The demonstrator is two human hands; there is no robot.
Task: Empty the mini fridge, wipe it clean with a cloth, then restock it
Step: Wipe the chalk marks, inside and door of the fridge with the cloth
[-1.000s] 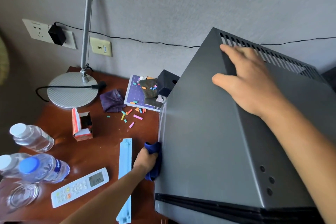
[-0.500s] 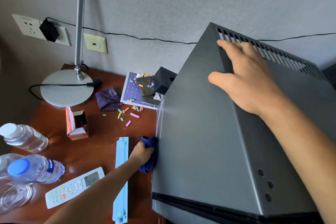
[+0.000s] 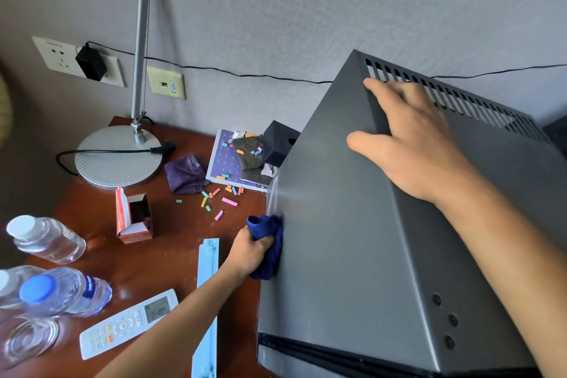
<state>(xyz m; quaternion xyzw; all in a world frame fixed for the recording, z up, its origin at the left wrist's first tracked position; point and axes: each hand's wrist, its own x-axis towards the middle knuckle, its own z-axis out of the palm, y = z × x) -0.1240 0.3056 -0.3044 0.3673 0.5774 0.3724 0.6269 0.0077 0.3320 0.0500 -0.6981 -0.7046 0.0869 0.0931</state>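
The grey mini fridge (image 3: 362, 255) fills the right half of the view, seen from above with its vented back edge at the top. My left hand (image 3: 250, 250) grips a bunched dark blue cloth (image 3: 267, 242) and holds it against the fridge's left side wall, low near the desk. My right hand (image 3: 408, 144) lies on the fridge's top near the vents, fingers spread and straight. Three water bottles (image 3: 64, 291) lie on the desk at the far left. The fridge's door and inside are hidden.
On the brown desk (image 3: 147, 258): a light blue plastic strip (image 3: 206, 301), a white remote (image 3: 129, 322), a glass (image 3: 27, 337), a small open carton (image 3: 133, 216), a purple cloth (image 3: 185, 173), a lamp base (image 3: 118, 156), a booklet (image 3: 233, 163) with coloured bits, a black box (image 3: 277, 144).
My left hand with the blue cloth has slid along the fridge's left side, toward the back. My right hand stays on the top.
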